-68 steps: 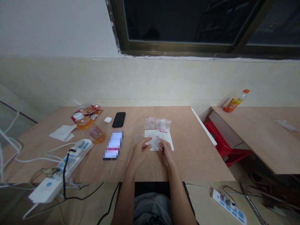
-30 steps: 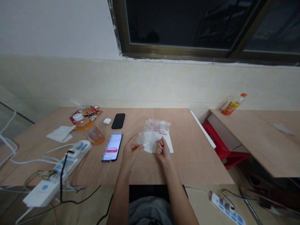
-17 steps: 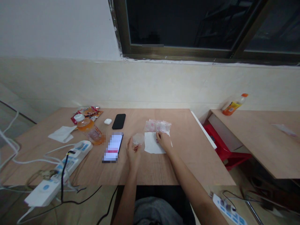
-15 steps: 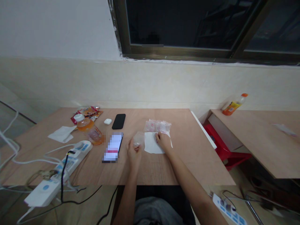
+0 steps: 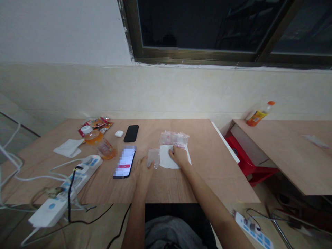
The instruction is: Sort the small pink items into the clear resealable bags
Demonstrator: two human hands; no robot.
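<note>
A small clear zip bag (image 5: 153, 156) lies on the wooden table between my hands. My left hand (image 5: 144, 171) rests at its left edge, with the thumb touching its lower part and the fingers loosely apart. On the white paper sheet (image 5: 166, 160) sits my right hand (image 5: 181, 157). Its thumb points left, apart from the fingers, and the fingertips reach the paper's top edge. Several clear zip bags (image 5: 171, 138) with pinkish markings overlap in a row just beyond that edge. What lies under the right fingers is hidden.
Left of my hands are a lit phone (image 5: 125, 162), a black phone (image 5: 131, 134), a white earbud case (image 5: 119, 134), an orange drink bottle (image 5: 100, 143), snack wrappers (image 5: 102, 124), a tissue (image 5: 67, 148) and a power strip (image 5: 64, 193) with cables. A red stool (image 5: 243, 162) stands right.
My left hand has lowered the zip bag flat onto the table and loosened its fingers, moving slightly left. My right hand stays on the paper, its thumb now spread to the left.
</note>
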